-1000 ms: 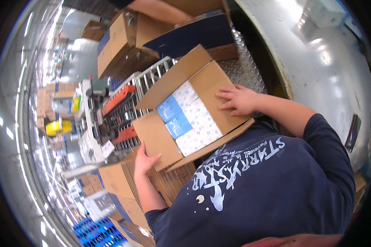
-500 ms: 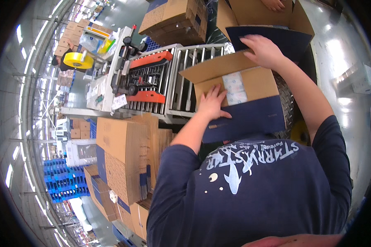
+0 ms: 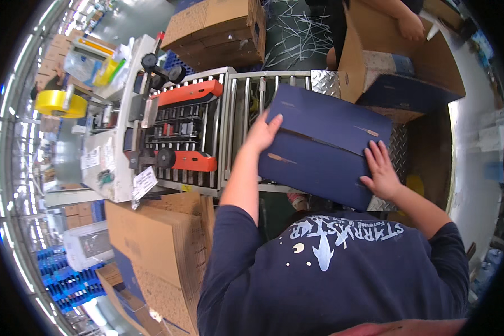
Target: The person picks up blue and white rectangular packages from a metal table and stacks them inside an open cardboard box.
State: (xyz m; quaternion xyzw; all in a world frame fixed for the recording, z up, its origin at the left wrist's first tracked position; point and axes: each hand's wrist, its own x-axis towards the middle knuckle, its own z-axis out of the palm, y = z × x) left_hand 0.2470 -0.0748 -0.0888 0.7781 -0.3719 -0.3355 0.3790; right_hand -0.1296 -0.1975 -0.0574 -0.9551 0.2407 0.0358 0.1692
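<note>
A dark blue cardboard box [image 3: 325, 123] lies tilted in front of me, its two long top flaps folded down with a narrow gap between them. It rests partly over the rollers and partly over a diamond-plate surface. My left hand [image 3: 263, 131] grips its left edge, thumb on top and the other fingers mostly hidden over the side. At the right edge, my right hand [image 3: 382, 171] lies on the box with its fingers spread. Whatever is inside the box is hidden.
A taping machine with orange-red rails [image 3: 190, 94] stands left along the roller conveyor [image 3: 238, 123]. Yellow tape [image 3: 60, 104] is mounted farther left. An open carton [image 3: 350, 67] stands at the far right, another person's hand [image 3: 411, 27] over it. Flattened cartons [image 3: 151, 235] are stacked near left.
The box's raised flap has been folded down, covering the white packets inside. My right hand has come down from the raised flap to the box's right edge; my left hand has moved to its left edge.
</note>
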